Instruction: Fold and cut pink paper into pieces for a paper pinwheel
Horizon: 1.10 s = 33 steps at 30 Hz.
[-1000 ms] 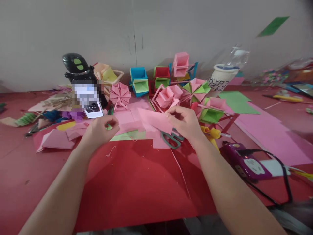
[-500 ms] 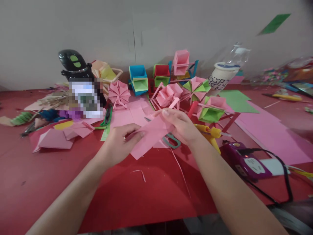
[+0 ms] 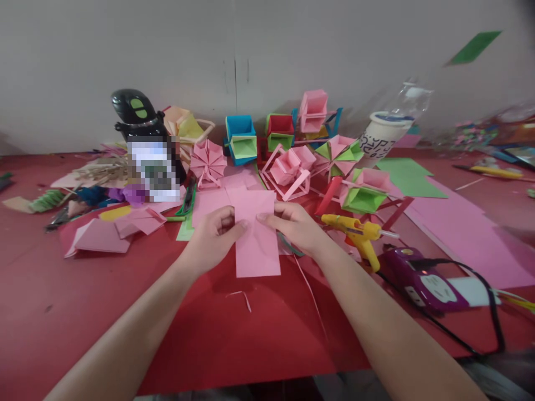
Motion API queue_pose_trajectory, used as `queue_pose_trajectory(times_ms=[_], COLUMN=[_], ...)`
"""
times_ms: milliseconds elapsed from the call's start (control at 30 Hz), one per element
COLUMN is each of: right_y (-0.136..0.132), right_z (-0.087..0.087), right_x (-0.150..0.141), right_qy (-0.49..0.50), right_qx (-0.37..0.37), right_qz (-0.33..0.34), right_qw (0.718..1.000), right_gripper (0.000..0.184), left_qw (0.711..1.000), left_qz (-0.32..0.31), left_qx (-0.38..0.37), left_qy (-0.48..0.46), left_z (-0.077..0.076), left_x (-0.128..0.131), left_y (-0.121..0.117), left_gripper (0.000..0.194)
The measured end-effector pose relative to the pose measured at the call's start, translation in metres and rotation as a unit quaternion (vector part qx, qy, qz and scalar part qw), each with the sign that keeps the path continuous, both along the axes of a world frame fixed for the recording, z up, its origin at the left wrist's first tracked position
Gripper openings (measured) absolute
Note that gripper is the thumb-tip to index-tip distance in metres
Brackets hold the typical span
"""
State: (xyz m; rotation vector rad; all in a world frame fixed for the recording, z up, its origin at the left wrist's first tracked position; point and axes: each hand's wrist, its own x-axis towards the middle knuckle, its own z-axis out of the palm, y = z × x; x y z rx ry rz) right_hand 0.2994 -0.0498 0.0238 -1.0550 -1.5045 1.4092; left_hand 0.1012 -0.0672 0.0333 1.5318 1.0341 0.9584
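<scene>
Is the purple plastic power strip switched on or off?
Seemingly on: the power strip shows a glowing orange light near the black cable.

Pink sheet [image 3: 257, 250], earlier held slanted, now upright; left hand [image 3: 209, 236], initially off the sheet, now grips its left edge opposite right hand [image 3: 300, 228]. Yellow glue gun [image 3: 353, 228], previously part-hidden by the right forearm, now exposed; scissors [image 3: 291, 245] more covered.

"How's the light?"
"Dim and flat; soft shadows on the red tabletop [image 3: 251, 345], source unseen."
"Sharpness?"
"Slightly soft, right edge smeared, top-right corner dark, phone screen [image 3: 156, 170] pixelated."
</scene>
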Motion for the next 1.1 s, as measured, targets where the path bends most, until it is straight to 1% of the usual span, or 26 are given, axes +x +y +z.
queue_pose_trajectory(times_ms=[100, 233, 333, 467, 600, 667, 733, 767, 833, 867, 933, 1000, 1100], right_y=[0.000, 0.000, 0.000, 0.003, 0.003, 0.002, 0.000, -0.001, -0.002, -0.002, -0.002, -0.002, -0.002], right_z=[0.000, 0.000, -0.002, -0.007, -0.009, -0.006, -0.001, 0.001, 0.002, 0.002, 0.000, -0.002, -0.002], right_x=[0.000, 0.001, 0.001, 0.001, 0.000, 0.000, 0.000, 0.001, 0.001, 0.001, 0.000, 0.000, 0.001], right_qy=[0.005, 0.010, -0.001, -0.028, -0.048, -0.059, -0.069, -0.074, -0.086, -0.094, -0.110, -0.124, -0.140], right_qx=[-0.002, 0.018, 0.029, 0.060, 0.084, 0.104, 0.142, 0.164, 0.196, 0.206, 0.220, 0.235, 0.246], right_qz=[0.003, 0.009, 0.024, 0.005, -0.008, -0.008, 0.001, 0.008, 0.016, 0.014, 0.004, -0.001, 0.013], right_qw=[1.000, 1.000, 0.999, 0.998, 0.995, 0.993, 0.987, 0.984, 0.977, 0.974, 0.969, 0.964, 0.959], right_gripper=[0.026, 0.025, 0.026, 0.026, 0.025, 0.022, 0.020, 0.021, 0.033, 0.040, 0.052, 0.057, 0.055], left_qw=[0.999, 0.996, 0.996, 0.994, 0.995, 0.993, 0.986, 0.980, 0.966, 0.959, 0.950, 0.958, 0.978], left_qz=[-0.015, -0.033, -0.029, -0.024, -0.016, -0.004, 0.021, 0.032, 0.037, 0.031, 0.021, 0.031, 0.061], left_qx=[-0.027, -0.046, -0.052, -0.050, -0.025, -0.045, -0.087, -0.111, -0.159, -0.179, -0.196, -0.185, -0.141], left_qy=[-0.036, -0.064, -0.073, -0.090, -0.092, -0.109, -0.140, -0.159, -0.200, -0.219, -0.241, -0.219, -0.140], left_z=[-0.004, -0.007, -0.008, -0.009, -0.009, -0.009, -0.008, -0.007, -0.003, -0.001, 0.002, 0.002, -0.001], left_x=[-0.002, -0.003, -0.003, -0.003, -0.002, -0.001, -0.001, -0.002, -0.004, -0.005, -0.006, -0.007, -0.008], left_y=[0.003, 0.004, 0.005, 0.007, 0.007, 0.006, 0.005, 0.005, 0.005, 0.005, 0.006, 0.007, 0.008], left_gripper=[0.018, 0.024, 0.027, 0.035, 0.027, 0.023, 0.021, 0.019, 0.015, 0.016, 0.025, 0.030, 0.041])
